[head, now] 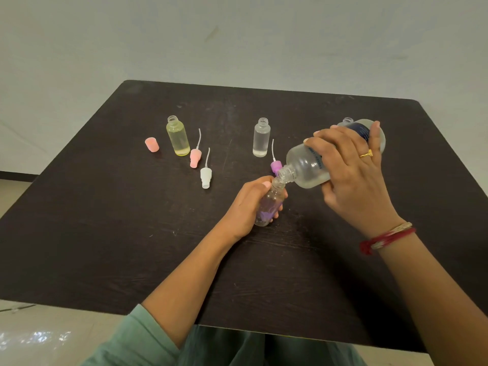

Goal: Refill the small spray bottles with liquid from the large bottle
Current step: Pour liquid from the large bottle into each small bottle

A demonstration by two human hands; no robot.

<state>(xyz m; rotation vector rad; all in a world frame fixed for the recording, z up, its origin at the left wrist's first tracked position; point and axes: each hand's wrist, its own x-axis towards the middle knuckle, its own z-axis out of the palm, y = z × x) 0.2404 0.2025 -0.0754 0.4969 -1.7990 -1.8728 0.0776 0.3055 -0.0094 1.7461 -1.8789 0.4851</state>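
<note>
My right hand [351, 165] grips the large clear bottle [306, 167], tipped so its open mouth touches the neck of a small clear bottle [269, 207]. My left hand [248, 207] holds that small bottle tilted on the dark table [105, 233]; purple shows through its lower part. Two more uncapped small bottles stand further back: a yellowish one [178, 136] at the left and a clear one [261, 137] in the middle. The neck of another bottle [348, 120] peeks out behind the large one.
Loose parts lie on the table: a pink cap [151, 144], a pink spray head [195, 156], a white spray head [205, 175] and a purple spray head [276, 166] partly behind the large bottle's neck. A pale wall stands behind the table.
</note>
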